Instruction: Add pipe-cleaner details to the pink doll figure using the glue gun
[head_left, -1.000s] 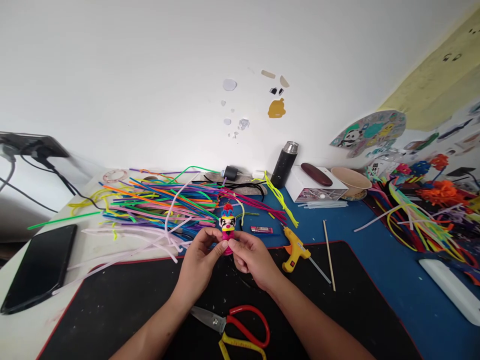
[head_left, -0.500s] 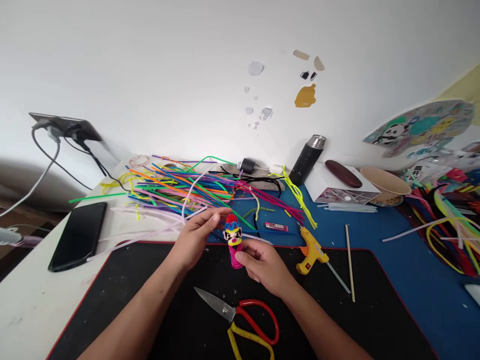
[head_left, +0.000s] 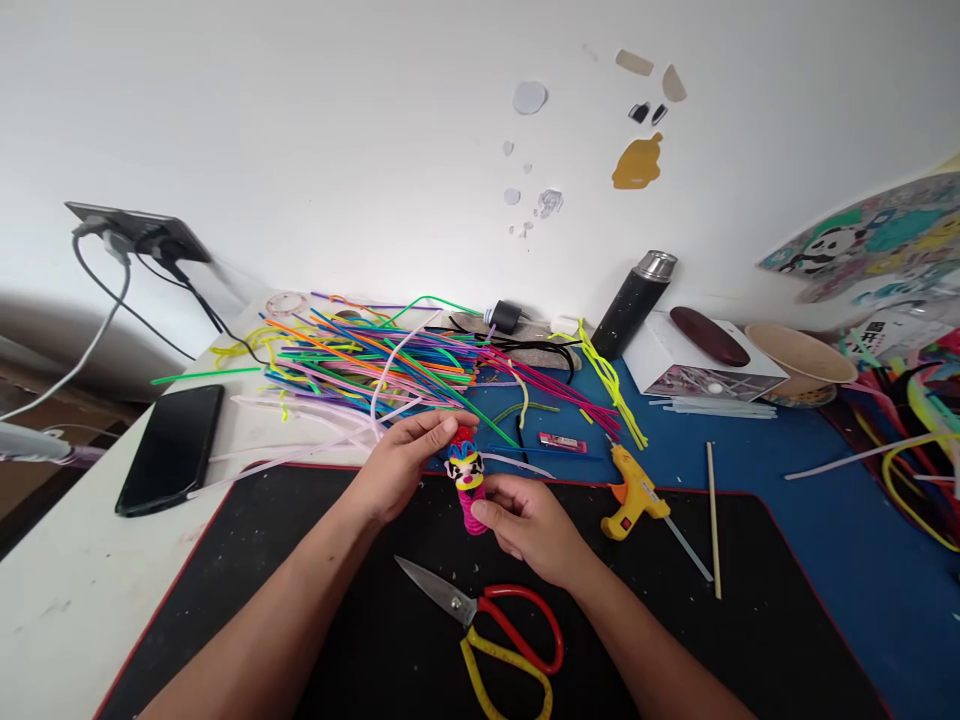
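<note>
A small pipe-cleaner figure (head_left: 466, 474) stands upright between my two hands, above the black mat. Its body is pink, its face yellow, white and black, with blue strands and a red tuft on top. My right hand (head_left: 536, 528) is closed around the lower pink body, thumb in front. With thumb and fingers, my left hand (head_left: 401, 462) pinches the red tuft, partly covering it. Below the hands lie scissors (head_left: 454, 603) with one red and one yellow handle, blades together, tip toward the upper left.
Behind my hands lies a pile of coloured pipe cleaners (head_left: 360, 360). A yellow glue gun (head_left: 634, 495) and a wooden stick (head_left: 713, 520) are on the right; a phone (head_left: 172, 450) is on the left. A black flask (head_left: 634, 305) and a white box (head_left: 705, 365) stand by the wall.
My left thumb and fingers have closed onto the figure's red top, where they were beside it before. My right hand keeps its hold. The camera view has shifted slightly.
</note>
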